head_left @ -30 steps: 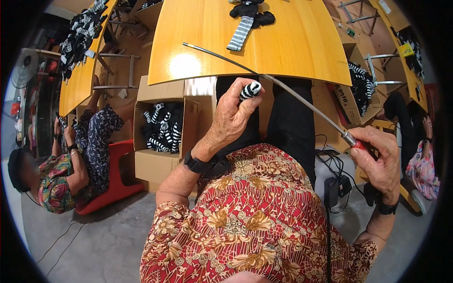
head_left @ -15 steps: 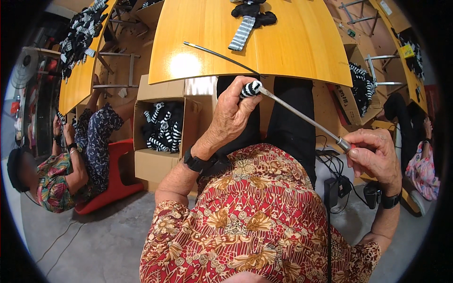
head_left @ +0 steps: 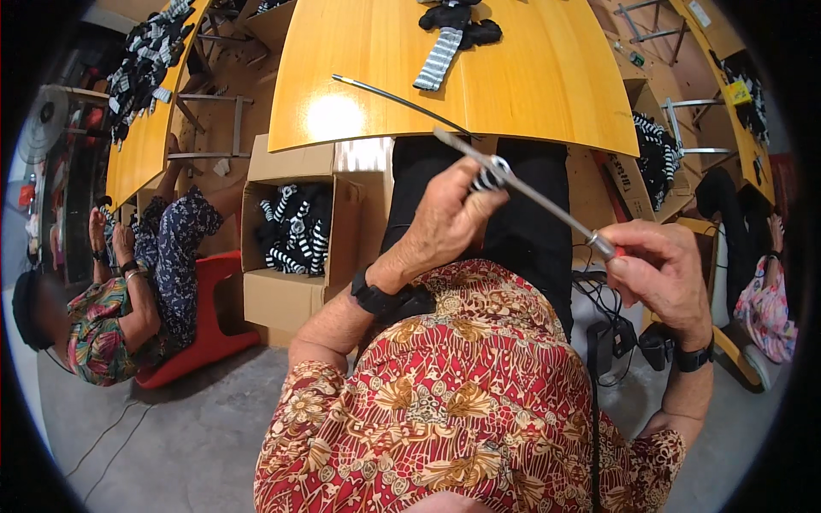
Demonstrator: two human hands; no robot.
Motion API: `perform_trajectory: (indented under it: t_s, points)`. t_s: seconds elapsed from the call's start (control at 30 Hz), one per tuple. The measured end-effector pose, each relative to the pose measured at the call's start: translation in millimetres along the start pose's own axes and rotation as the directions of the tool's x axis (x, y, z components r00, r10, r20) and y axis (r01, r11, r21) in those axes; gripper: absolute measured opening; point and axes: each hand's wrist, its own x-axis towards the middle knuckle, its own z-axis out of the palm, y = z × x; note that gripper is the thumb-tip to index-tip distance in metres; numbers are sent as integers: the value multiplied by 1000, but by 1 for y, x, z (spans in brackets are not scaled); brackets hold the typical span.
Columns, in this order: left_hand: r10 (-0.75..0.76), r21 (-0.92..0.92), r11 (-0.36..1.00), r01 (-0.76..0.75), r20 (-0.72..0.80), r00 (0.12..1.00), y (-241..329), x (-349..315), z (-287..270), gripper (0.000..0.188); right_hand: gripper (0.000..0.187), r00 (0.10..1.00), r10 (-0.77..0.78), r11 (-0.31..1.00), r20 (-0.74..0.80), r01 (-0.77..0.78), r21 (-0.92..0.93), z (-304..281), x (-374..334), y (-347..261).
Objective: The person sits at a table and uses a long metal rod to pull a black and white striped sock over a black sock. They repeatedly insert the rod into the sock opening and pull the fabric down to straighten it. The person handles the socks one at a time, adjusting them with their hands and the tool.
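My left hand [head_left: 449,214] is closed around a bunched black-and-white striped knit piece [head_left: 486,178], whose white edge shows at the top of the fist. My right hand [head_left: 663,269] grips the red handle [head_left: 617,251] of a long metal rod [head_left: 552,206]. The rod slants up and left, crossing at the knit's edge, and its tip shows bare beyond my left hand. Whether it passes through or only over the fabric, I cannot tell. On the yellow table [head_left: 547,77] lie a dark thin rod [head_left: 398,101] and striped and black knit pieces [head_left: 440,56].
An open cardboard box [head_left: 286,299] of striped knits stands left of my legs; another box [head_left: 634,192] stands right of the table. Black cables [head_left: 611,329] hang at my right. A person [head_left: 111,316] sits at left on a red chair [head_left: 201,316]; another person [head_left: 765,308] sits far right.
The rod's tip, formerly at the knit's opening, now extends past my left hand. My right hand has come left toward the left hand, which has shifted slightly right and down.
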Motion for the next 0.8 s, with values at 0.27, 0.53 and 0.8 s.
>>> perform_trajectory:
  t_s: [0.27,0.53,0.8]
  points:
    - [-246,-165,953,255,72,967,12,-1,-23,28,38,914,-401,751,-68,285,-596,-17,-13,-15]
    - [-114,-73,990,117,37,993,9,3,-28,32,43,892,-445,603,82,366,-709,-30,-18,-15]
    - [-138,-83,986,145,85,987,12,1,-33,27,44,893,-433,576,117,375,-726,-27,-17,-15]
